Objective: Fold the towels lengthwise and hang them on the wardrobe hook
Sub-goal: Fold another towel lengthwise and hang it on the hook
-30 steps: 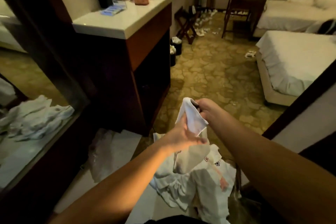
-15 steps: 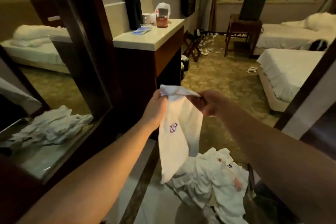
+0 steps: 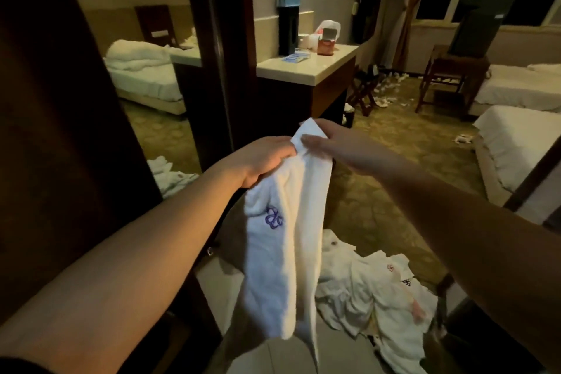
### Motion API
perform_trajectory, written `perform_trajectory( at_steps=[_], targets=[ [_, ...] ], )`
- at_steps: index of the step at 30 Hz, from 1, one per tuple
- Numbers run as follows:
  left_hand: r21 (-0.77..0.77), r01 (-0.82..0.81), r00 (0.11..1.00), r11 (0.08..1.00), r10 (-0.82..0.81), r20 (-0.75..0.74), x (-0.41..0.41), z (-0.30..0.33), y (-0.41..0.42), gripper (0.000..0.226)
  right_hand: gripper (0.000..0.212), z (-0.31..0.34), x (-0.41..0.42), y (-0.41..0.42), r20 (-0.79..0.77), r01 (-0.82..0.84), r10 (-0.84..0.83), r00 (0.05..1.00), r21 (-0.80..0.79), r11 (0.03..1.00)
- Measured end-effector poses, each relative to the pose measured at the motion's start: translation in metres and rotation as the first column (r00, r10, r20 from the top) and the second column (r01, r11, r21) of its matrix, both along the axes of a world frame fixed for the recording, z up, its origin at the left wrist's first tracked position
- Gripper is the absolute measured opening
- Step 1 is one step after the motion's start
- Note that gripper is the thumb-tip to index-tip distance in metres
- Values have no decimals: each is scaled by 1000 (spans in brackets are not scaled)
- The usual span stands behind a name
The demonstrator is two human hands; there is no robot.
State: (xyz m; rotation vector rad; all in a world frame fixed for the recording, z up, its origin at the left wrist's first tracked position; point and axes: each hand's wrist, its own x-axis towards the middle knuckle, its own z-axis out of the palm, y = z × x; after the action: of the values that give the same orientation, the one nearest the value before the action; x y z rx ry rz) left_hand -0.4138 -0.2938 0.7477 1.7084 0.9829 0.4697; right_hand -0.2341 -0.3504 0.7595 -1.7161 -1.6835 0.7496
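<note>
Task progress: one white towel (image 3: 283, 240) is held up at the centre of the frame and hangs down toward the lower centre, doubled along its length so that two layers fall side by side. The fold appears to be formed or nearly formed (a judgement from how the cloth drapes). No towel is seen on a hook, and no wardrobe hook is identifiable in the view. A pile of towels (image 3: 379, 297) lies on the floor at the lower right of the frame, so most of the task appears to remain.

Hand pose: both hands meet at the towel's top edge, just above the centre of the frame. The left hand (image 3: 261, 159) grips the bunched upper edge with curled fingers, its forearm entering from the lower left. The right hand (image 3: 331, 143) pinches the upper corner between thumb and fingers, its forearm entering from the lower right. The two hands are close together, almost touching.

Surroundings: a dark wooden panel (image 3: 60, 130) fills the left of the frame, and a mirror (image 3: 145, 70) beside it reflects a bed.
</note>
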Motion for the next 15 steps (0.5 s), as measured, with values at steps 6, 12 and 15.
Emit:
perform_trajectory(
  at_steps=[6, 12, 15],
  targets=[
    [3, -93, 995, 996, 93, -23, -80, -6, -74, 19, 20, -1, -73, -51, 127, -109, 88, 988, 166, 980],
    [5, -245, 968, 970, 245, -60, -167, -20, -163, 40, 21, -4, -140, -102, 40, -116, 109, 993, 347, 931],
    [59, -371, 919, 927, 376, -117, -213, -26, -209, 22, 16, -5, -178, -129, -6, -186, 203, 979, 377, 907]
  ],
)
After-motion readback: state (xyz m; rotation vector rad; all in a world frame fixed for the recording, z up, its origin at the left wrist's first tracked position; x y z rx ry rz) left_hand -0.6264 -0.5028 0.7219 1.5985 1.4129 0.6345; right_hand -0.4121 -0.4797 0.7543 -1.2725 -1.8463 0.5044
